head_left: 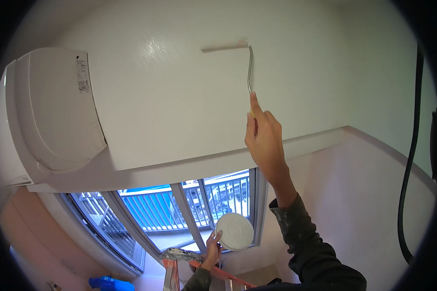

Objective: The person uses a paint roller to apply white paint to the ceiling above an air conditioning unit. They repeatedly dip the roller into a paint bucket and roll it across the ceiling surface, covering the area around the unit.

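My right hand is raised, gripping a paint roller by its handle, with the index finger extended along it. The roller's bent metal frame leads up to a thin pale roller head against the white wall surface, where a wet sheen shows to its left. Lower down, my left hand holds a round white lid or shallow container by its left edge, in front of the window. Just below and left of that hand is the paint-splattered top of an orange stepladder.
A white air conditioner juts out at upper left. A ledge runs below the upper wall. Windows open onto a railed balcony. A black cable hangs at far right. A blue object lies at lower left.
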Demonstrator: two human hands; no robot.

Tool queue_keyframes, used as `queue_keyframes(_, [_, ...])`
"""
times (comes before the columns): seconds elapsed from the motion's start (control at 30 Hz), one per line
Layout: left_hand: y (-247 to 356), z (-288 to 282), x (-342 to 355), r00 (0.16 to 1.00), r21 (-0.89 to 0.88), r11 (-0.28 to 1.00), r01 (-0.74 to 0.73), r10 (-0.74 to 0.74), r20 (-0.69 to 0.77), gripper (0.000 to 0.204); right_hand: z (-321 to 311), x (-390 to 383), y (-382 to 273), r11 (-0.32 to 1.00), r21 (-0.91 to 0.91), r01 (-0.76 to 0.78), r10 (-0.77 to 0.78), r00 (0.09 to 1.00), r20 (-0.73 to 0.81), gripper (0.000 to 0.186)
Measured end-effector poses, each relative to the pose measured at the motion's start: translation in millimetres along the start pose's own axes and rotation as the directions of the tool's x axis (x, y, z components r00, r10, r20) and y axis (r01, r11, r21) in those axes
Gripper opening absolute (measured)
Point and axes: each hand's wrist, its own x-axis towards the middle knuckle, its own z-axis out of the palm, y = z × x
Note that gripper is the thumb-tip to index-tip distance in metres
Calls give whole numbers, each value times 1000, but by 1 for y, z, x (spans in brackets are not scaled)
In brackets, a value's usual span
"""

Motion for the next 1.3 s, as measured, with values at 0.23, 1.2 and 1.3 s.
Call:
queue_keyframes(0.23, [-1,-2,2,1000,23,1000,-8,8,14,38,-4,87,-17,996,32,86,-84,993,-80,45])
queue_keyframes(1.2, [-3,-4,5,1000,8,1000,-10,10,25,40,-14,185,-38,998,69,10,-5,998,-68,47])
queue_keyframes(1.3, [3,0,-1,1000,59,998,-3,1,22,40,-14,150,-36,993,121,-8,15,998,-56,42])
